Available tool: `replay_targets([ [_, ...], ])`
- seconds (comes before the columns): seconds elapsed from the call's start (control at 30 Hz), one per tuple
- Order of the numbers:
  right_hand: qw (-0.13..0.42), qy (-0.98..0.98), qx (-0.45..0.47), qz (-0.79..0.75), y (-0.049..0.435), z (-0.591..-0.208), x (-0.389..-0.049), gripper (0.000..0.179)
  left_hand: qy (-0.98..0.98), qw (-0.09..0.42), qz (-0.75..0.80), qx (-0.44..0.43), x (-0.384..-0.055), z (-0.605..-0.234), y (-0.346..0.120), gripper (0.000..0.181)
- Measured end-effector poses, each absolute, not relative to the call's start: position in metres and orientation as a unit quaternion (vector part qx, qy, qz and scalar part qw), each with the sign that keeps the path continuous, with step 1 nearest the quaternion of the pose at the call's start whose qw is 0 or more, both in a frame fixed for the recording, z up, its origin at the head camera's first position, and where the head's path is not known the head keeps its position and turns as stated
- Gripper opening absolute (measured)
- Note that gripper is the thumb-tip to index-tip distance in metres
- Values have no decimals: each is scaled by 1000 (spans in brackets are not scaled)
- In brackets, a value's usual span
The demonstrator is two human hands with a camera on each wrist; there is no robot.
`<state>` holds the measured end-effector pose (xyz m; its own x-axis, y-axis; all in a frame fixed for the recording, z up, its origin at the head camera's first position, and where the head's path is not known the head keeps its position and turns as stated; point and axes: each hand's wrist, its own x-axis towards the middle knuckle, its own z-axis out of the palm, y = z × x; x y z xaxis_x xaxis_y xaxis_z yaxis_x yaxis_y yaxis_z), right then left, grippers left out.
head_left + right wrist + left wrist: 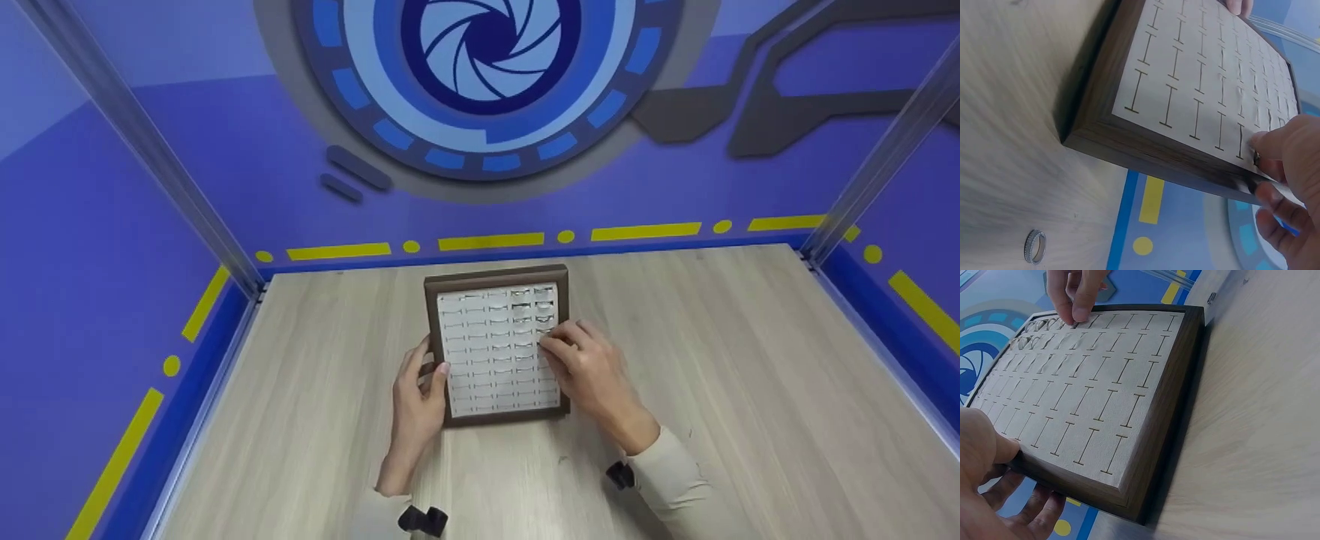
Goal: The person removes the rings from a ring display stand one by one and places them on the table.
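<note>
A ring display tray (497, 420) has a brown wood-look frame and a pale slotted pad (1100, 444). My left hand (418, 409) grips its left side, the thumb on the frame's edge and the other fingers around the back. At the right-hand column of slots, my right hand (598, 373) pinches a small metal ring (1256, 160), mostly hidden by the fingertips. Several rings (1026, 342) sit in slots towards the tray's far right corner, while the slots nearer me show only their cuts.
A silver ring (1035, 246) with a textured band lies loose on the wooden table (315, 360). Blue printed panels (187, 172) stand behind the table and along both sides, joined by metal posts (150, 150).
</note>
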<state>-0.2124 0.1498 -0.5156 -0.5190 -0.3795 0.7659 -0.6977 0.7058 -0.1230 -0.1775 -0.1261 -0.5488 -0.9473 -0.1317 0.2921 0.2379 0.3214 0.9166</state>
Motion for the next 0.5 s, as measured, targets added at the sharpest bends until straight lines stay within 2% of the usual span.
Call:
replay_targets([
  [0.2, 394, -842, 314, 193, 147, -516, -212, 17, -797, 161, -581, -35, -178, -549, -125, 53],
  [0.5, 396, -847, 304, 185, 143, -515, -213, 16, -789, 165, -591, -31, -179, -550, -126, 54],
])
